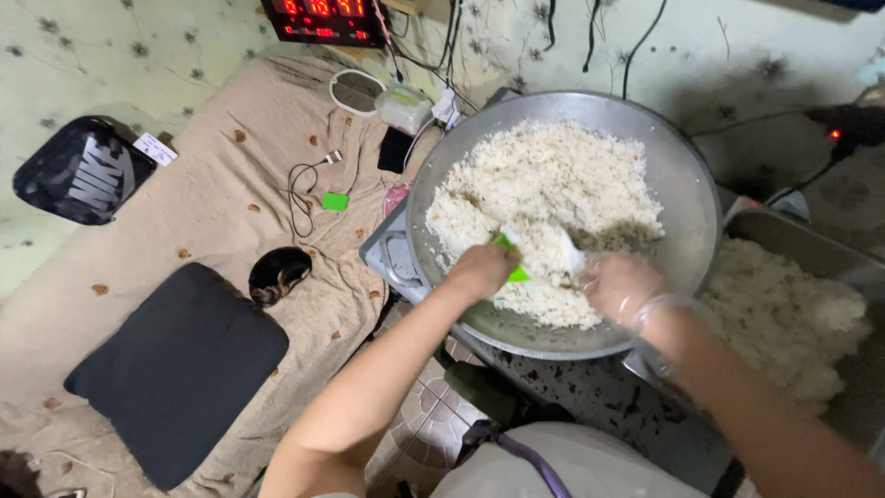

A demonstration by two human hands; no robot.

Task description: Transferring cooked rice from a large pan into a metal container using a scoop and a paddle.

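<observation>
A big round metal pan (687, 189) holds a heap of cooked white rice (544, 194). My left hand (481, 269) is closed around a green-handled utensil (513, 259) at the near side of the rice. My right hand (619, 284), in a clear plastic glove, grips a white scoop (569, 251) pushed into the rice. Both hands meet over the near part of the pan.
A grey tub (811, 244) with more rice (784, 318) stands to the right. On the left lies a beige bedsheet (212, 203) with a black cushion (175, 369), a black bag (83, 171), cables, a green charger (335, 201). A red-digit clock (323, 18) hangs behind.
</observation>
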